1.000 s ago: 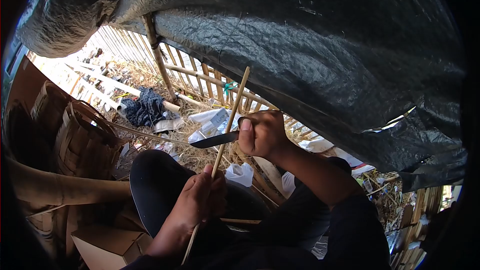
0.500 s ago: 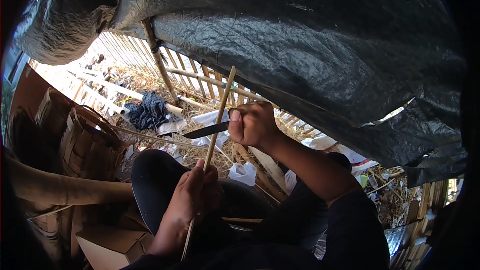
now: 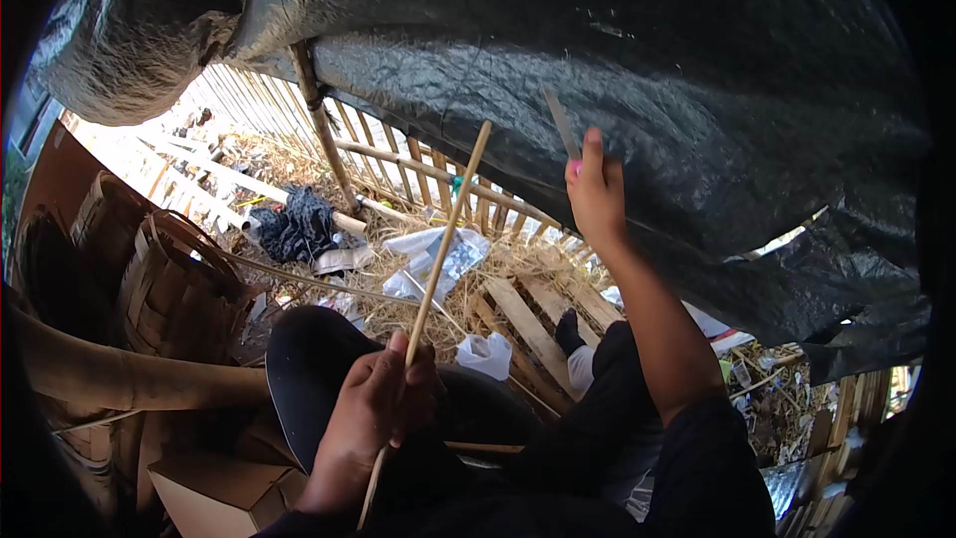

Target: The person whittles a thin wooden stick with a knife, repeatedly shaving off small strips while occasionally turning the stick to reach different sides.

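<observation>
A thin pale strip, like bamboo [image 3: 444, 249], slants upward from my lap, and my left hand [image 3: 383, 399] is wrapped round its lower part. Up and to the right, my right hand [image 3: 599, 194] grips a knife [image 3: 562, 125] by its handle, of which only a bit of pink shows. The blade points up and slightly left, apart from the strip. Behind the knife hangs a dark plastic sheet [image 3: 697, 139].
Woven baskets [image 3: 179, 289] stand at the left above a thick bamboo pole [image 3: 149, 382] and a cardboard box [image 3: 219, 493]. Beyond my knees are a slatted fence [image 3: 398, 164], a dark cloth bundle [image 3: 296, 224], wooden planks [image 3: 528, 329] and a white plastic bag [image 3: 485, 354].
My right hand has moved up and right with the knife, away from the strip. The blade has turned from pointing left to pointing up. My left hand still holds the strip.
</observation>
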Motion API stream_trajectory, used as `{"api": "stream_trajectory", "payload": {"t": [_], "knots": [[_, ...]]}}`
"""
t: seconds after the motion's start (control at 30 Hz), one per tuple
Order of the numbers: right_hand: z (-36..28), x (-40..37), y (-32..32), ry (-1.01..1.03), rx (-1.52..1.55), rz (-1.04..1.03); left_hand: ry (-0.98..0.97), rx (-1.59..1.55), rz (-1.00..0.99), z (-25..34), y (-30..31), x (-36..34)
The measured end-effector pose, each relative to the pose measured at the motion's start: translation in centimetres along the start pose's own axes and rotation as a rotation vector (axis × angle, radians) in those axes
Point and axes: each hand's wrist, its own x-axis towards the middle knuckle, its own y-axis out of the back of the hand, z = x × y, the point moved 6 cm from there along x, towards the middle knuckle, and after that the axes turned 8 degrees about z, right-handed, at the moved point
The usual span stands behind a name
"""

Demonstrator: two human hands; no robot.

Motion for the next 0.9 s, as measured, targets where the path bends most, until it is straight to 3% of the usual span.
{"api": "stream_trajectory", "payload": {"t": [0.03, 0.1, 0.13, 0.2, 0.23, 0.43, 0.7, 0.77, 0.9], "knots": [[-1.2, -0.2, -0.2, 0.031, 0.025, -0.002, -0.033, 0.015, -0.014, 0.7, 0.3, 0.3], [-2.7, -3.7, -1.5, -0.124, 0.192, -0.376, 0.022, 0.035, 0.009, -0.1, 0.5, 0.5], [-3.2, -5.0, -1.7, -0.143, 0.197, -0.38, 0.043, 0.083, -0.015, -0.3, 0.1, 0.5], [-6.0, -6.4, -2.6, 0.12, 0.092, -0.393, 0.034, 0.137, -0.143, -1.1, -0.5, 0.8], [-5.9, -7.1, -3.0, 0.133, 0.132, -0.391, 0.018, 0.12, -0.139, -1.3, -0.3, 1.1], [-5.3, -7.7, -4.4, -0.011, 0.205, -0.458, -0.019, 0.168, -0.177, -1.3, -0.4, 1.4], [-5.5, -8.3, -5.1, 0.065, 0.123, -0.458, -0.01, 0.22, -0.072, -0.7, -0.4, 1.3], [-5.5, -8.5, -5.3, 0.004, 0.13, -0.489, -0.048, 0.258, -0.04, -0.2, -0.5, 1.1], [-6.4, -9.1, -5.1, -0.045, 0.253, -0.527, -0.062, 0.218, -0.135, -0.1, -0.7, 1.5]]}}
